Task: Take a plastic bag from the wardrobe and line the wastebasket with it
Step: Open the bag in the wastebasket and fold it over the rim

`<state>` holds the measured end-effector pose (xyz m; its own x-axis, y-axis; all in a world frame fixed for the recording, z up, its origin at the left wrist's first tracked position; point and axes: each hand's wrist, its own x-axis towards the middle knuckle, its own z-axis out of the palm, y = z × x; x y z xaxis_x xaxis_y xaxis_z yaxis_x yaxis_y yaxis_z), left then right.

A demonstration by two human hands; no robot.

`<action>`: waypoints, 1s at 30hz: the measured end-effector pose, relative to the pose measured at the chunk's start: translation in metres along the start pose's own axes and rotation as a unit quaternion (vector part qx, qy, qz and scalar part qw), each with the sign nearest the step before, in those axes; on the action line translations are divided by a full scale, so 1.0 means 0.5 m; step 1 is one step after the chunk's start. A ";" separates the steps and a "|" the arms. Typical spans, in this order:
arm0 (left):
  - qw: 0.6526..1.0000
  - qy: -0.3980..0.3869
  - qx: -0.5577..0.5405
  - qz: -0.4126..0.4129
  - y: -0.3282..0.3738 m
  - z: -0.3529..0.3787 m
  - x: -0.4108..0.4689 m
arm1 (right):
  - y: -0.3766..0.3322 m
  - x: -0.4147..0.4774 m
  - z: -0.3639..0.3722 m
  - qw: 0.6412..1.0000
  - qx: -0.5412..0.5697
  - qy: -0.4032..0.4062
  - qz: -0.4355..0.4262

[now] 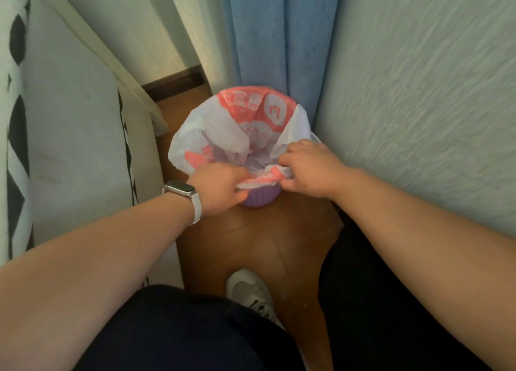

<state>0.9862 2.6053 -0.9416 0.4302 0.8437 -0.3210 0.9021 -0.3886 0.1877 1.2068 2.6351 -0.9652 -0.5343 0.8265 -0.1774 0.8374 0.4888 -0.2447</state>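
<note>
In the middle of the frame the plastic bag [223,130], white with pink print, sits opened inside the purple wastebasket [259,199]. Its far and side edges already drape over the rim. The left hand [220,187] and the right hand [310,169] meet at the near rim, and the fingers [289,161] of both are clamped on the bunched near edge of the bag.

The step in hand appears to be folding this last edge over the rim. It is probably done best by spreading the hands apart along the rim while pulling outward and down. That keeps the film taut but unstretched, so the far side does not slip back in.

Room is tight. The blue curtain [279,41] touches the basket at the top, the wall [418,97] stands just beside it on the right, and the bed [72,136] closes the left. Open wooden floor [265,245] lies only toward the bottom, near the shoe [248,287].
</note>
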 end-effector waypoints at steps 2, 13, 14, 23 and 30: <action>0.999 0.052 0.013 0.002 -0.009 -0.001 0.007 | -0.001 0.009 0.000 0.999 -0.015 0.033 0.007; 0.969 0.238 -0.035 -0.050 -0.053 -0.022 0.021 | 0.013 0.036 0.000 0.969 0.098 0.223 0.031; 0.969 0.235 -0.047 -0.061 -0.056 -0.018 0.020 | 0.015 0.036 0.001 0.967 0.111 0.228 0.038; 0.958 0.262 0.000 -0.120 -0.058 -0.020 0.013 | 0.018 0.040 0.001 0.955 0.158 0.234 0.091; 0.950 0.234 -0.132 -0.159 -0.039 -0.021 0.017 | 0.003 0.044 0.000 0.949 0.163 0.247 0.112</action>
<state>0.9720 2.6240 -0.9383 0.0197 0.9991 0.0367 0.9172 -0.0327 0.3971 1.1963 2.6540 -0.9695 -0.1611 0.9686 0.1892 0.7996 0.2405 -0.5503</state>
